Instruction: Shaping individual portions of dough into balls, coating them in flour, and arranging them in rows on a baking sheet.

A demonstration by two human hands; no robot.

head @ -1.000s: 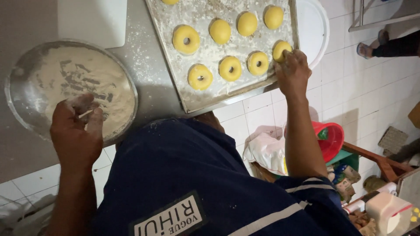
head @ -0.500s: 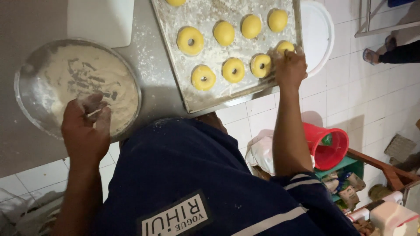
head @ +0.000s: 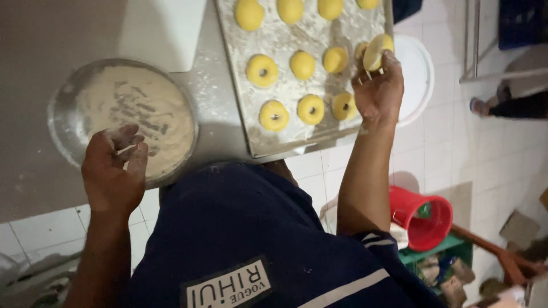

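At the upper right of the frame a yellow dough ring (head: 378,50) is pinched in the right hand (head: 377,91) above the floured baking tray (head: 285,134), best held lightly, while the left hand (head: 114,171), fingers loosely curled, is dipped in the flour bowl (head: 65,102) at left.

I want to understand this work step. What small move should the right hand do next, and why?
Probably bring the lifted dough ring across to the flour bowl. The right hand holds it tilted above the tray, off the surface, while the left hand, its fingers dusted white, rests at the flour.
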